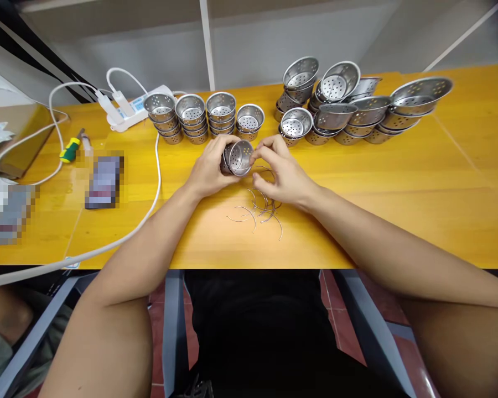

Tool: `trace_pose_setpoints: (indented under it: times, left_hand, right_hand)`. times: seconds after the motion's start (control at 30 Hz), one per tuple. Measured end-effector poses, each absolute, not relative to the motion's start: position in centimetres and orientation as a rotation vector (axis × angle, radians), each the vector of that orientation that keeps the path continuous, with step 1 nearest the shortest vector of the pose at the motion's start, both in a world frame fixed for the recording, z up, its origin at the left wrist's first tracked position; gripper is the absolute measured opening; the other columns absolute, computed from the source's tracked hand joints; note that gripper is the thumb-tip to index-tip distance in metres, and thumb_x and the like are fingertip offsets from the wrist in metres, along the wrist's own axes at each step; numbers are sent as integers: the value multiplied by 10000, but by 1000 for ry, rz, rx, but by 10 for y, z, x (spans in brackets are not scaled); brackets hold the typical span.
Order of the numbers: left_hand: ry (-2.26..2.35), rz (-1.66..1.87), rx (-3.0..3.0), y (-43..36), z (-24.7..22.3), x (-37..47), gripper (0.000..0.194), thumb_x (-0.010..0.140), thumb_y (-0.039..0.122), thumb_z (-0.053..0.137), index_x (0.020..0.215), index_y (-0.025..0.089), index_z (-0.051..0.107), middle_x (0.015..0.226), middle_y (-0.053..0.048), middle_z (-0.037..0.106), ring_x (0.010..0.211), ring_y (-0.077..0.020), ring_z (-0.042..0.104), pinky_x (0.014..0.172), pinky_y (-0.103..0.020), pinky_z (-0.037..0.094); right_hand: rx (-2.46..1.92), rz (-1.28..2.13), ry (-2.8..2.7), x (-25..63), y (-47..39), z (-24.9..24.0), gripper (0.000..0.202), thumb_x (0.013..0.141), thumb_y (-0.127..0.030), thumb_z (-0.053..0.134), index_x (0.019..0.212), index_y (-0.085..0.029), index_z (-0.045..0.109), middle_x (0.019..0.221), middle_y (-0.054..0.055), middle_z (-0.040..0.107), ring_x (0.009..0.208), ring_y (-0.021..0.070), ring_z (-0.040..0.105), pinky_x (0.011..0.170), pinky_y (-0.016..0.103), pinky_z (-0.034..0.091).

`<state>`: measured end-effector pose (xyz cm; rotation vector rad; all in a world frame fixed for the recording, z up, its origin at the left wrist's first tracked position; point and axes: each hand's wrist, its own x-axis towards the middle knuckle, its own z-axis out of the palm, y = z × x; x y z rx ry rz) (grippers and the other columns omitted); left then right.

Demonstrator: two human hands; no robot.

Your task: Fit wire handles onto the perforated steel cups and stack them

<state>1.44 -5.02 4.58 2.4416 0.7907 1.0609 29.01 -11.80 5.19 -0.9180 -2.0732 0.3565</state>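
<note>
A perforated metal cup [239, 157] is tilted in my left hand [211, 168], whose fingers and thumb wrap round it; its open mouth faces right. At the cup's right rim is my right hand [284, 174], its fingers bent and pinched at a thin wire that is hard to make out. Several thin curved wires [266, 211] lie loose on the table below my right hand. Behind my hands stand stacks of similar cups [221, 110], with a shorter stack [250, 120] at their right end.
More perforated cups [336, 116] are piled at the back right of the yellow table [398, 204]. On the left are a white power strip [139, 110] with a long cable [158, 182], a green and yellow screwdriver [69, 150] and a phone [104, 182].
</note>
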Motion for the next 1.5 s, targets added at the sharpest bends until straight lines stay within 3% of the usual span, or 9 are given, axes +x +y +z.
trace_pose_setpoints:
  times: [0.17, 0.3, 0.47, 0.77, 0.93, 1.1, 1.2, 1.37, 1.5]
  left_hand:
    - [913, 922, 2587, -57, 54, 15, 873, 1046, 620, 919, 1807, 325, 607, 1740, -139, 732, 1625, -417, 713, 1427, -619, 593]
    - [978, 869, 2612, -62, 56, 19, 828, 1021, 507, 928, 1781, 317, 659, 1720, -140, 735, 1592, -424, 719, 1395, -613, 610]
    - [960, 873, 2585, -62, 57, 22, 840, 1010, 602, 949, 1758, 315, 697, 1717, -149, 740, 1596, -453, 707, 1421, -646, 592]
    - [945, 928, 2511, -57, 58, 16, 830, 1026, 749, 924, 1702, 313, 720, 1726, -145, 769, 1615, -439, 716, 1459, -636, 567]
    - [998, 1070, 2394, -41, 41, 7, 991, 977, 893, 926, 1703, 283, 640, 1727, -177, 752, 1648, -436, 721, 1457, -627, 573]
    - [1053, 1084, 2270, -41, 34, 9, 1065, 930, 1040, 874, 1612, 250, 662, 1584, -176, 812, 1500, -405, 804, 1350, -591, 646]
    - [1025, 1077, 2248, -51, 41, 15, 1065, 919, 1071, 854, 1566, 238, 710, 1522, -164, 838, 1435, -382, 818, 1296, -547, 669]
    - [934, 965, 2232, -66, 52, 21, 1017, 892, 1136, 807, 1371, 240, 768, 1339, -132, 850, 1222, -343, 830, 1111, -509, 699]
    - [891, 921, 2233, -65, 51, 22, 1028, 873, 1152, 815, 1369, 254, 751, 1337, -124, 851, 1223, -343, 836, 1110, -507, 697]
  right_hand:
    - [-973, 564, -1974, 281, -118, 58, 559, 1197, -837, 717, 1111, -290, 641, 1073, 74, 708, 896, 274, 622, 871, 496, 620]
    - [-983, 543, -1979, 278, -116, 58, 734, 1131, -1007, 703, 1028, -289, 583, 1008, 57, 671, 871, 264, 596, 830, 471, 565]
    - [-1004, 411, -2062, 282, -113, 58, 746, 1171, -1023, 566, 980, -302, 531, 1005, 78, 663, 901, 297, 617, 840, 500, 563]
    - [-887, 530, -2076, 293, -110, 64, 700, 1127, -968, 720, 972, -294, 610, 970, 69, 694, 885, 284, 637, 848, 473, 581]
    - [-810, 528, -2251, 311, -112, 74, 516, 1130, -773, 821, 1068, -278, 687, 1045, 66, 744, 887, 258, 665, 838, 425, 547]
    - [-926, 664, -2584, 324, -114, 80, 431, 1119, -692, 851, 1100, -267, 786, 926, 16, 744, 745, 203, 621, 728, 363, 409]
    - [-996, 527, -2480, 323, -114, 77, 385, 1182, -660, 776, 1233, -282, 832, 927, 22, 763, 773, 224, 650, 742, 373, 423]
    - [-847, 222, -2249, 311, -112, 62, 379, 1190, -449, 714, 1528, -309, 814, 1407, 138, 804, 1090, 314, 790, 874, 450, 633]
    - [-761, 293, -2304, 304, -113, 55, 284, 1234, -396, 649, 1391, -322, 874, 1600, 139, 807, 1197, 334, 844, 1004, 522, 715]
